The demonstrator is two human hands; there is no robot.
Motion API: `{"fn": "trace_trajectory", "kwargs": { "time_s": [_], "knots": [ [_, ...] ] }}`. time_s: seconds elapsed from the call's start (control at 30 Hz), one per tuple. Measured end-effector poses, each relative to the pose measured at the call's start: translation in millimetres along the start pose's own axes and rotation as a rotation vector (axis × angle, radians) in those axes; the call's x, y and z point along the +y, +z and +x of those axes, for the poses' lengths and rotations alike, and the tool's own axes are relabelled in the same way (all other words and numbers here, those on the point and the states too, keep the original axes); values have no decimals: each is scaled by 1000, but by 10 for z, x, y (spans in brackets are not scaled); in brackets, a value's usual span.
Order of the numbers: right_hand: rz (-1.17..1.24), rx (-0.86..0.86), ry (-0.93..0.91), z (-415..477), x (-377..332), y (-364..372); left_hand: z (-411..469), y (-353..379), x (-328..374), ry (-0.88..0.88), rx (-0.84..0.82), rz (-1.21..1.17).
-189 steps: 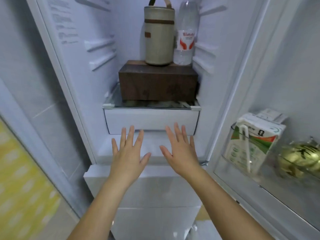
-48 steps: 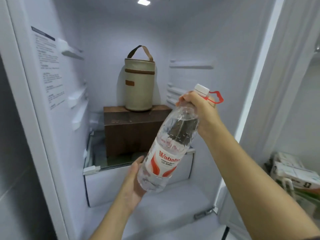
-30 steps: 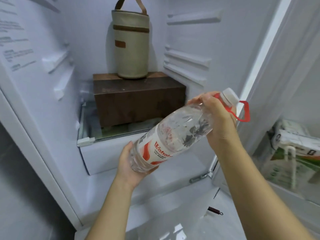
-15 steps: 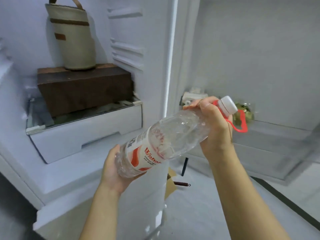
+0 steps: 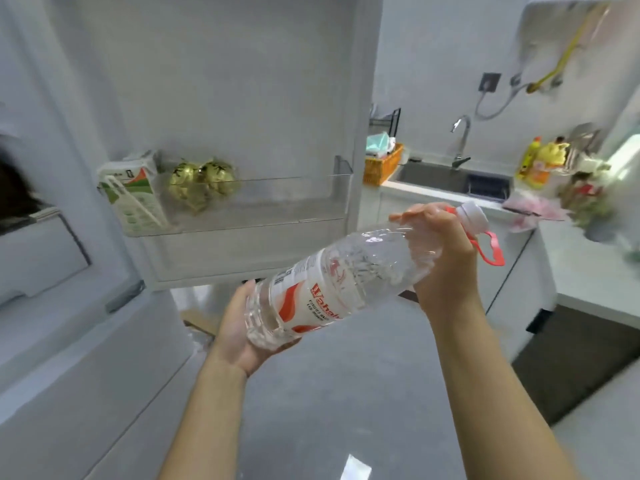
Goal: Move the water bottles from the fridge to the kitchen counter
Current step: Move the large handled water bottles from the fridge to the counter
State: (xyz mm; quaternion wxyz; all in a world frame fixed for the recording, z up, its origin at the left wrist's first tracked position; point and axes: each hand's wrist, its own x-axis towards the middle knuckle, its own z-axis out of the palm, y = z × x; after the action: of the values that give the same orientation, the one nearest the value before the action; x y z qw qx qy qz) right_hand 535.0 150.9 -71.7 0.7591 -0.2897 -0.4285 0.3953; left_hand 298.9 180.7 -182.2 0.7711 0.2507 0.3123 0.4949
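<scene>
At the far left the open fridge (image 5: 52,306) shows only its white edge. Beside it the fridge door (image 5: 242,81) stands swung out, and its clear door bin (image 5: 277,202) holds a green-and-white drink carton (image 5: 131,192) at the left end. Two gold-wrapped items (image 5: 201,181) sit just beside the carton, and the rest of the bin looks bare. No other bottle shows in the door.

Below the bin, the person's left grip (image 5: 239,327) cups the base of the water bottle (image 5: 346,282), palm up, thumb along the side and fingers curved underneath, likely to take the weight. The bottle lies tilted, base low on the left and neck high on the right. It is out of the fridge, held in the air over the grey floor (image 5: 346,410) and touching no shelf. It looks full of clear water.

The right grip (image 5: 446,251) is wrapped round the bottle's shoulder and neck, fingers pressed round the plastic just below the white cap (image 5: 471,216). This probably steers the bottle. The red carry loop (image 5: 491,251) hangs free and unused.

Further right lie an orange basket (image 5: 381,164) with cloths in it, the sink (image 5: 440,178) and its tap (image 5: 462,136). Then come yellow bottles (image 5: 535,161) and the white surface (image 5: 588,271), well apart from the bottle. I judge this the carrying step, with setting down yet to come.
</scene>
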Motion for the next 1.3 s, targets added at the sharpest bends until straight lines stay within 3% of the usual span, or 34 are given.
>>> {"fn": "trace_trajectory", "kwargs": {
  "time_s": [0.4,0.53,0.8,1.3],
  "knots": [
    [-115,332,-135,562,-345,-1583,1398,1212,-845,-258,-166,131],
    [-52,392,-193,966,-333,-1928,1977,1585,-982,-338,-243,164],
    [-157,605,-247,1491,-365,-2533,2851,2252,-1257,-469,-354,195],
    [-157,690,-259,2148,-592,-3971,3825,3250,-2236,-569,-359,176]
  ]
}}
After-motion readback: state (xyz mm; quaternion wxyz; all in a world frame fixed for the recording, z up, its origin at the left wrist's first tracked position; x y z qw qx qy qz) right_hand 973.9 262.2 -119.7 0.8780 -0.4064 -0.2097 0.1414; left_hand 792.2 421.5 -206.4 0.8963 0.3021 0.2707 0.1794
